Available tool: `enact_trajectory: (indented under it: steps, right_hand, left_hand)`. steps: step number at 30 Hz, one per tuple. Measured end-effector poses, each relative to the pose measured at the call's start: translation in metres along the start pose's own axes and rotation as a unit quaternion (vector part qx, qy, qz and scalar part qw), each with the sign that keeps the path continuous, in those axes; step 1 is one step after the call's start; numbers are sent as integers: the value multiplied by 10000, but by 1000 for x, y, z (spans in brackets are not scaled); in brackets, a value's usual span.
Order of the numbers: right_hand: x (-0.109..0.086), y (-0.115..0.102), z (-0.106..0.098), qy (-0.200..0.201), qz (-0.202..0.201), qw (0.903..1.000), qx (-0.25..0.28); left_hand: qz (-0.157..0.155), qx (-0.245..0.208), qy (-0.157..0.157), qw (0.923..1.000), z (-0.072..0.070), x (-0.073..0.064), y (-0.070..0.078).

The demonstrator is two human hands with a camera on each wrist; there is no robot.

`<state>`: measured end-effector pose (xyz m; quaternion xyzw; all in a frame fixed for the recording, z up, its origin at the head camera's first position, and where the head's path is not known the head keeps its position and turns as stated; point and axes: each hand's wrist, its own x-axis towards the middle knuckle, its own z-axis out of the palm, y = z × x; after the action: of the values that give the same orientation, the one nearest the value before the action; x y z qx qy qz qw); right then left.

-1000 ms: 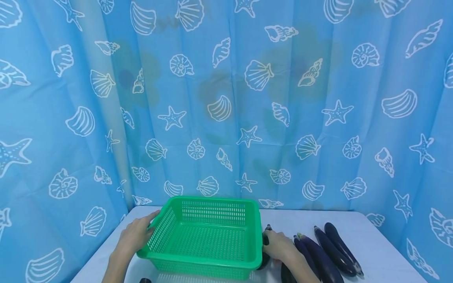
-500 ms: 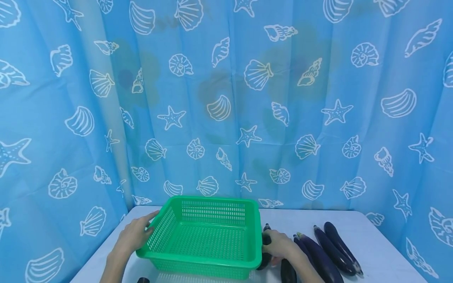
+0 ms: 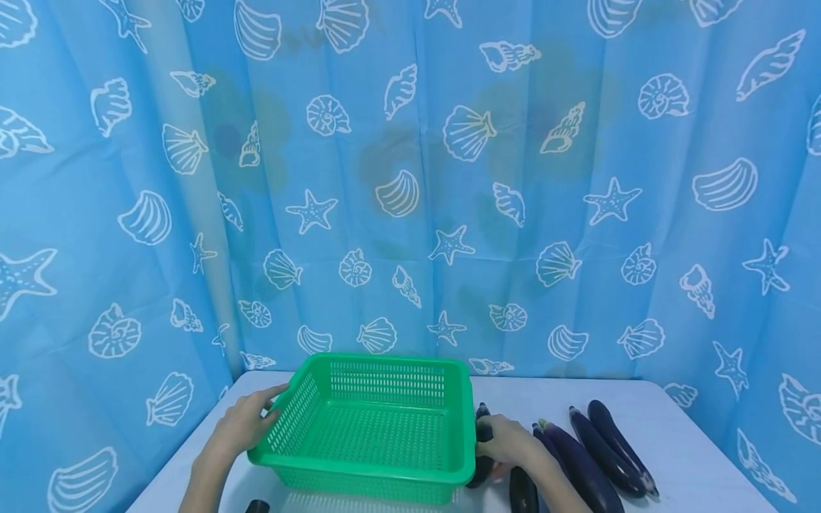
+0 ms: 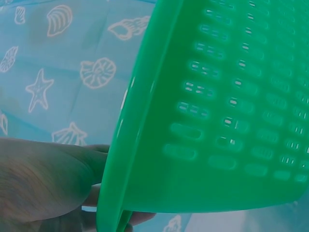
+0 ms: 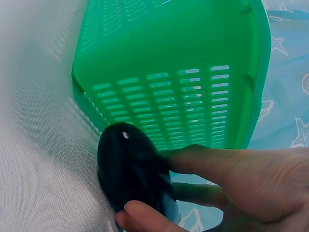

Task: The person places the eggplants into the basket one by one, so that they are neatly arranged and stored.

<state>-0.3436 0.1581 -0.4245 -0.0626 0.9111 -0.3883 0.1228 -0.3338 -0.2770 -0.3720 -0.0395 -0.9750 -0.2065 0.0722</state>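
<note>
Little has moved: left hand (image 3: 246, 422) holds basket (image 3: 359, 470), right hand (image 3: 505, 439) eggplant (image 5: 129, 164).

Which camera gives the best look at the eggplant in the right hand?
The right wrist view: the eggplant appears large and close, its rounded end plain, though the right hand covers part of it. The head view shows it small, beside the basket and partly hidden by that hand. The left wrist view doesn't show it.

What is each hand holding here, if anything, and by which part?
Left hand: the green rectangular perforated plastic basket, by its left rim. Right hand: a glossy dark elongated eggplant, gripped around its middle, beside the basket.
</note>
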Motion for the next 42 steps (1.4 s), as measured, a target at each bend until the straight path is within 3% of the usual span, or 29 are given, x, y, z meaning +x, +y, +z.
enact_trajectory:
  steps: [15,22,30,42]
  right_hand:
    - [0,2,-2,81,106,9996,248]
    - [-4,7,-13,117,-166,9988,435]
    - [-5,9,-25,403,5,9984,390]
    - [-13,12,-42,544,-291,9963,603]
  left_hand:
    - [76,-8,-15,10000,1,1,-3]
    - [87,11,7,10000,2,1,-3]
    - [60,-12,-53,10000,-1,0,0]
    - [-47,-229,-252,9994,-2,1,1]
